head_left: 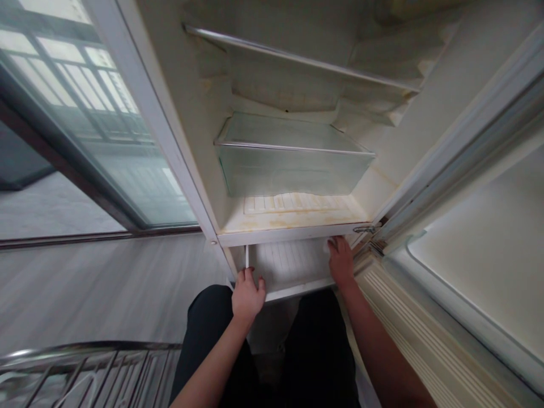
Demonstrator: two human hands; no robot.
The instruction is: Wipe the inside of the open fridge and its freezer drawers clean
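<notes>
A shallow white drawer [293,263] with a ribbed bottom sticks out below the main compartment of an open fridge [293,233]. My left hand [247,294] is closed over the drawer's left side near its front corner, with the fingertips curled over the rim. On the opposite side, my right hand [341,262] grips the right rim farther back, close under the fridge's crossbar. Its fingertips are partly hidden there. Both of my knees are on either side just in front of the drawer.
Above are a glass shelf [293,133] and a higher shelf [297,56], with yellowish stains around them. The fridge door [484,255] stands open at right. A sliding glass door [140,141] is at left, and a metal rack [93,374] occupies the lower left.
</notes>
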